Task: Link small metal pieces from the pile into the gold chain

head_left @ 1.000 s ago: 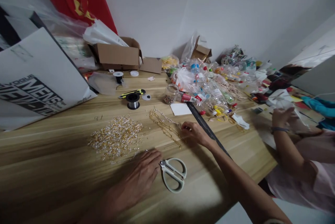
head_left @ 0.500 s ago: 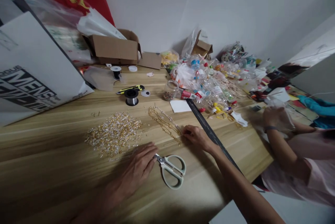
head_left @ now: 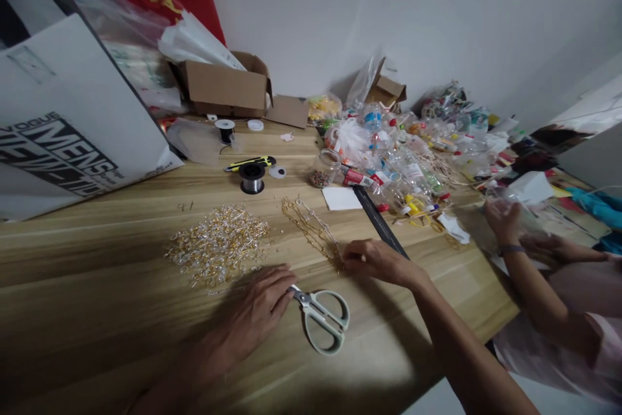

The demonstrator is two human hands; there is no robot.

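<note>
My left hand (head_left: 267,298) lies flat on the table, fingers stretched out, beside a heap of small gold and clear beads and links (head_left: 218,243). Its fingers cover the blade tips of scissors with pale green handles (head_left: 323,321). My right hand (head_left: 367,259) is closed in a pinch at the lower end of several thin gold and silver chains (head_left: 313,230), which lie side by side on the wood. The fingertips and the bit of chain in them are mostly hidden.
Behind the chains are a wire spool (head_left: 252,179), a yellow utility knife (head_left: 250,162), a jar of beads (head_left: 324,169) and white paper (head_left: 341,198). Plastic bottles (head_left: 403,156) pile up at the back right. A co-worker's hand (head_left: 503,221) is at the right.
My right hand has shifted slightly down along the chains to their lower end, its back turned more upward. My left hand and the scissors have hardly moved; the whole view has shifted a little.
</note>
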